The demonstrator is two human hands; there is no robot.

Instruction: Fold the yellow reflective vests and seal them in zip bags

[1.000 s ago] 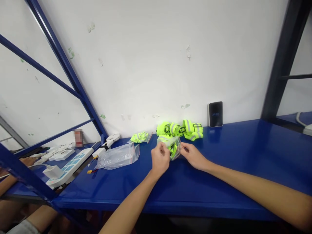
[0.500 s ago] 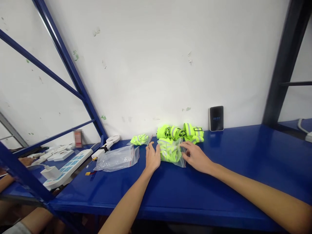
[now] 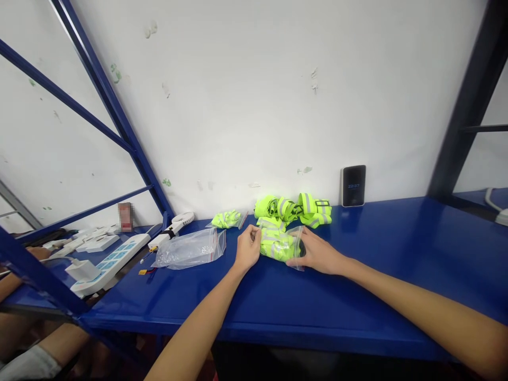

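Observation:
A clear zip bag [image 3: 296, 259] lies on the blue table with a bundled neon-yellow reflective strap [image 3: 275, 244] inside it. At the bag's left end is my left hand [image 3: 248, 248], its fingers curled and closed on the edge there. My right hand [image 3: 319, 253] grips the bag's right end, thumb below and fingers above, partly behind the plastic. Just behind the bag sit more rolled reflective straps [image 3: 280, 207], one with a black buckle. Another bagged yellow strap [image 3: 227, 219] rests to the left, near the wall.
Flat clear zip bags [image 3: 188, 250] lie left of my left hand. Beyond them are a small white fan [image 3: 182, 219], a yellow connector [image 3: 143, 272] and a power strip [image 3: 113, 264]. A clock display [image 3: 353, 186] leans on the wall. Another person's hand [image 3: 38, 253] shows far left.
My left fingers have curled from outstretched to closed at the bag's left edge. My right hand has shifted from a pinch to a wider hold on the bag's right end.

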